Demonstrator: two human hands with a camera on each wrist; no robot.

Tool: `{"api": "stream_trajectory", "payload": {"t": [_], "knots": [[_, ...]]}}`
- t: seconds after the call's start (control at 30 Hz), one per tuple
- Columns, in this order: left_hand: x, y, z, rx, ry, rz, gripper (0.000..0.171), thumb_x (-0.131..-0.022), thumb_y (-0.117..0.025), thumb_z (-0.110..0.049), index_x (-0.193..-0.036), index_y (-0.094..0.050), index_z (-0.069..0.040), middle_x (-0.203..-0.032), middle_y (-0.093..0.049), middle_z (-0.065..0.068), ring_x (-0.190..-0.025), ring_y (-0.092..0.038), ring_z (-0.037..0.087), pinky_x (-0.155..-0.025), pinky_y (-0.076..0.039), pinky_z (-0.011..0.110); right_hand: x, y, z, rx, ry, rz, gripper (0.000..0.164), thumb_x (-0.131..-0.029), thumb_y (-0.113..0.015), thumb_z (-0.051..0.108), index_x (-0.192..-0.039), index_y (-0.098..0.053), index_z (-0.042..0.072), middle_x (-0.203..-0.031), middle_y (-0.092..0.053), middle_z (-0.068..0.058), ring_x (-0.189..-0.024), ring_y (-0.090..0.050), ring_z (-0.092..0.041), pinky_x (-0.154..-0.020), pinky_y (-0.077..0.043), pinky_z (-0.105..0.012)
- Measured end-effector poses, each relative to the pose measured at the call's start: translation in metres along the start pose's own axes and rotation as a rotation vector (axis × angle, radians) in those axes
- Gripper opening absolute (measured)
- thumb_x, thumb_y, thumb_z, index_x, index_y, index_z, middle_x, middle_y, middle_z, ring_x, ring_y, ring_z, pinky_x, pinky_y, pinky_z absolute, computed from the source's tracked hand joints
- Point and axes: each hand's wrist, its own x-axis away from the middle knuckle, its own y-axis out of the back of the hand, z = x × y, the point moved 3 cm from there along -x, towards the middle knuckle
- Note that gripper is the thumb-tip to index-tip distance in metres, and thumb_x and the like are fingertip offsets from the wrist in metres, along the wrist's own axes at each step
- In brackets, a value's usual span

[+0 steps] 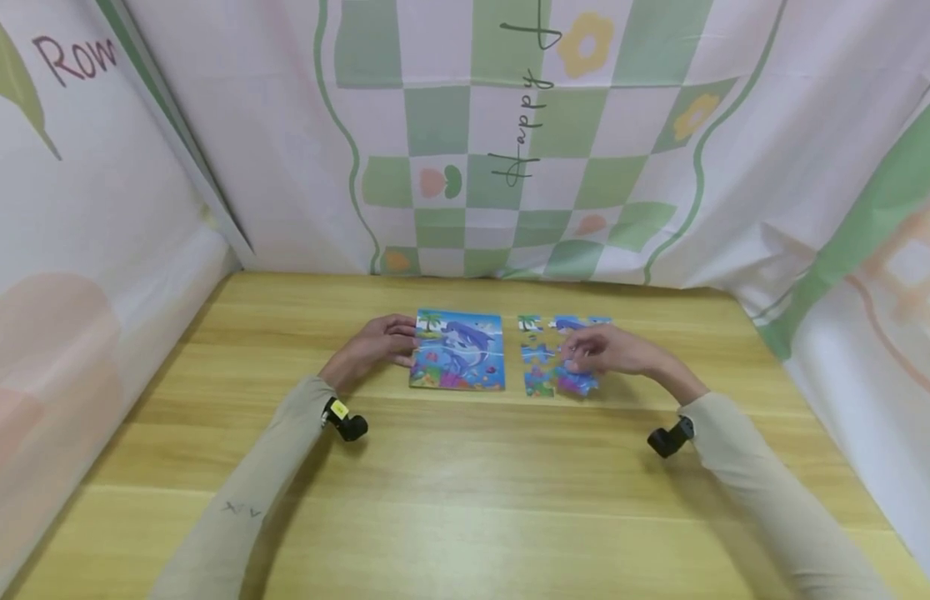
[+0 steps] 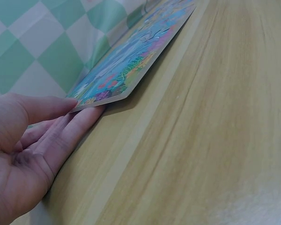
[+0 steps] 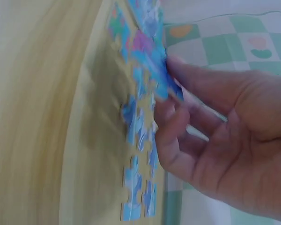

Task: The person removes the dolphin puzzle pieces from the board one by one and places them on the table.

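A square dolphin picture board lies left of the puzzle pieces in the head view. My left hand pinches its left edge; the left wrist view shows the thumb on top and fingers beneath the board's corner. Between the thumb and fingers of my right hand is a blue, pink and purple puzzle piece, tilted above the table. Other puzzle pieces lie under and beside that hand, some hidden by it. In the right wrist view, several blue pieces lie below the fingers.
The wooden table extends toward me from the board. A checkered cloth hangs along the table's back edge, and white printed cloths stand at the left and right. Both wrists carry small black cameras.
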Motion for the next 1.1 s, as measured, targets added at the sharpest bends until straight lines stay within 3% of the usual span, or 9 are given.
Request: {"api": "stream_trajectory", "payload": {"t": [0.1, 0.23, 0.5, 0.73, 1.1], "knots": [[-0.001, 0.0, -0.001, 0.001, -0.01, 0.011, 0.052, -0.102, -0.062, 0.0, -0.149, -0.04, 0.007, -0.14, -0.053, 0.024, -0.107, -0.066, 0.024, -0.093, -0.066, 0.035, 0.005, 0.0, -0.004, 0.038, -0.018, -0.015, 0.015, -0.098, -0.069, 0.003, -0.111, -0.069, -0.004, -0.102, -0.071, -0.014, -0.092, -0.065, -0.02, -0.077, -0.06, -0.025], [-0.002, -0.001, -0.002, -0.002, -0.008, 0.012, 0.052, -0.102, -0.061, 0.001, -0.149, -0.04, 0.007, -0.138, -0.054, 0.023, -0.104, -0.067, 0.023, -0.092, -0.066, 0.035, 0.007, -0.005, -0.007, 0.053, 0.013, 0.022, 0.01, -0.097, -0.07, 0.002, -0.107, -0.071, -0.001, -0.101, -0.072, -0.013, -0.09, -0.066, -0.022, -0.081, -0.061, -0.027], [-0.001, -0.001, -0.002, -0.001, -0.01, 0.008, 0.051, -0.103, -0.061, 0.001, -0.149, -0.039, 0.008, -0.138, -0.054, 0.023, -0.104, -0.066, 0.022, -0.091, -0.067, 0.033, 0.004, -0.01, -0.004, 0.093, 0.082, 0.0, 0.009, -0.093, -0.072, -0.002, -0.102, -0.072, -0.002, -0.098, -0.074, -0.012, -0.09, -0.069, -0.026, -0.082, -0.063, -0.028], [-0.001, 0.0, -0.002, 0.004, 0.003, -0.016, 0.052, -0.102, -0.062, 0.0, -0.15, -0.041, 0.006, -0.139, -0.054, 0.022, -0.107, -0.065, 0.024, -0.092, -0.066, 0.035, 0.002, -0.009, -0.006, 0.104, 0.05, -0.058, 0.009, -0.094, -0.072, -0.001, -0.103, -0.073, -0.002, -0.096, -0.072, -0.01, -0.089, -0.066, -0.022, -0.078, -0.06, -0.025], [0.0, 0.0, -0.001, 0.002, 0.005, -0.011, 0.052, -0.102, -0.063, -0.001, -0.149, -0.041, 0.005, -0.137, -0.055, 0.022, -0.105, -0.066, 0.024, -0.092, -0.066, 0.035, 0.0, -0.009, -0.009, 0.118, 0.035, -0.073, 0.01, -0.094, -0.074, -0.001, -0.104, -0.073, -0.002, -0.091, -0.071, -0.009, -0.083, -0.063, -0.018, -0.071, -0.058, -0.023]]}}
